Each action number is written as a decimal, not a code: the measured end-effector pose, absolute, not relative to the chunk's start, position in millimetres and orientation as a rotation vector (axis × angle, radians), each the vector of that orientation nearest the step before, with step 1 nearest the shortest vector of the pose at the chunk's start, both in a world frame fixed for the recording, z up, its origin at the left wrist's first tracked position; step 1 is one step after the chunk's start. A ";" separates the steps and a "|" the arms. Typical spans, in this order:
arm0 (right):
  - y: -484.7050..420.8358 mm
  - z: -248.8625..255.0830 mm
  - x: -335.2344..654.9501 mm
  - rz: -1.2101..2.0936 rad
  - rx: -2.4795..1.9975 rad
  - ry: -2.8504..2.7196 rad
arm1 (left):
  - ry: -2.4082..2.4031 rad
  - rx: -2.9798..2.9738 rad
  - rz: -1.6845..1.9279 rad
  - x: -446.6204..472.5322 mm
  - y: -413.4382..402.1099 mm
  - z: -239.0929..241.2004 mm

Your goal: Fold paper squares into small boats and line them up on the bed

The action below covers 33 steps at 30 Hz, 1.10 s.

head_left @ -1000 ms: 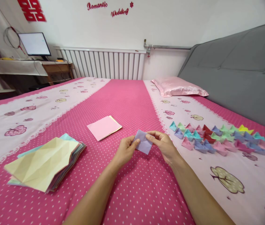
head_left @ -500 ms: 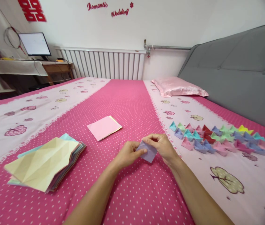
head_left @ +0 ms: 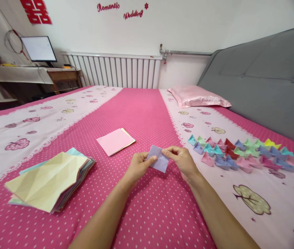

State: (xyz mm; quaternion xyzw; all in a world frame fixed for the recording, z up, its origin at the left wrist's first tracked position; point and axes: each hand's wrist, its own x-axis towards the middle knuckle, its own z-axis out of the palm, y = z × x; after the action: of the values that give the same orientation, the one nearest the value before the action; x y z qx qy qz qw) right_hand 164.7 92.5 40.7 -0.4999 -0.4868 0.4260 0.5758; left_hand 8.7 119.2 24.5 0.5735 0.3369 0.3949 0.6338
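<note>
A small folded square of lavender origami paper [head_left: 160, 163] is held up over the pink dotted bedspread. My left hand [head_left: 140, 165] pinches its left side, thumb on top and fingers behind. At the upper right edge, my right hand [head_left: 179, 157] grips the paper between thumb and forefinger. Just beyond my left hand lies a small stack of square paper [head_left: 115, 141] with a pink sheet on top. Several folded paper boats [head_left: 230, 160] in many colours stand in rows to the right of my right hand.
A larger pile of creased paper sheets [head_left: 48, 181], cream on top, lies at the left. Farther back are a pink pillow [head_left: 198, 97], a grey headboard [head_left: 263, 76], a white radiator [head_left: 115, 71] and a desk [head_left: 58, 76] with a monitor [head_left: 39, 49].
The lavender paper has turned and shifted slightly up and left, so more of its face shows. My right hand has moved from its top corner to its right edge.
</note>
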 end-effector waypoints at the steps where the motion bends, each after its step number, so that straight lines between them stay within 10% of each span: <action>1: 92.5 40.7 164.6 1.007 -1.170 -1.129 | 0.774 1.311 0.897 8.6 118.8 24.3; 33: 97.4 35.2 169.5 0.916 -1.225 -0.993 | 0.661 1.235 0.745 8.4 116.5 28.6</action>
State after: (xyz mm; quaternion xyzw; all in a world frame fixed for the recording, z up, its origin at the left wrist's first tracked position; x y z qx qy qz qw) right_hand 169.5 97.4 35.2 -0.5312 -0.4305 0.3969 0.6123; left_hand 8.4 116.5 28.6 0.5549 0.2968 0.3348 0.7014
